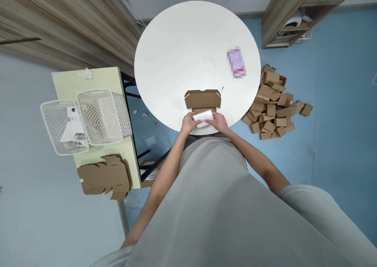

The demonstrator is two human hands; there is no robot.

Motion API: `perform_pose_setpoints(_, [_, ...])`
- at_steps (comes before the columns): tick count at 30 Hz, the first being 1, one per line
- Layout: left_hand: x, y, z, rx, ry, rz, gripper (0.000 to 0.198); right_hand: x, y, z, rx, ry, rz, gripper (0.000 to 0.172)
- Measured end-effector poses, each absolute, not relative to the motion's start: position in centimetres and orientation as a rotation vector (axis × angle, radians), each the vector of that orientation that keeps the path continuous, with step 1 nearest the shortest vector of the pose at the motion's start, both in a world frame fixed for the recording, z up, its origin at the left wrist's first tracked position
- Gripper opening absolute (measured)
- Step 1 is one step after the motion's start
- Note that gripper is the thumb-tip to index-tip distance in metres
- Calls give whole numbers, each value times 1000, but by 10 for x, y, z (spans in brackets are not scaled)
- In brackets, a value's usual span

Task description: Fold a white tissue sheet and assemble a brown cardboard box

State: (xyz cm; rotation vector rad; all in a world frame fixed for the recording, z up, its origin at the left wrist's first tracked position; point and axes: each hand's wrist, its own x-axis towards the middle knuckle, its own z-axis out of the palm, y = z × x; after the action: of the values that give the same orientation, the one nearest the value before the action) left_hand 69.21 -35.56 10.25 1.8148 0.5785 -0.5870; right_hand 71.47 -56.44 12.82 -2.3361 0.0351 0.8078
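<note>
Both my hands grip a white wrapped bundle [204, 118] close to the near edge of the round white table [182, 43]. My left hand [188, 122] is closed on its left end, and my right hand [219, 122] on its right end. What lies inside the white wrapping cannot be made out. Beneath and just behind the bundle stands a brown cardboard box [203, 100], its lid raised away from me. My hands and the bundle cover most of the box's inside.
A blurred purple packet [236, 62] lies on the table's right side. Many small cardboard boxes [272, 105] are heaped on the floor at right. To the left, a pale green table [129, 157] bears white plastic baskets [100, 117] and flat unfolded cardboard [103, 176].
</note>
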Motion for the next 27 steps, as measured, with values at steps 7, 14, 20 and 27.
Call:
perform_pose_setpoints(7, [710,-378,82,1974,724,-535,26,731,-551,118,-2526,34,937,25])
perform_pose_setpoints(14, [716,-383,76,2276,594,-631,13,737,-538,111,-2614,-59,1081,29])
perform_pose_setpoints(20, [711,-394,79,2465,502,-697,12,738,-529,107,-2662,-104,1116,31])
perform_pose_setpoints(27, [711,-395,91,2525,451,-714,23,741,-529,120,-2751,-251,1105,35])
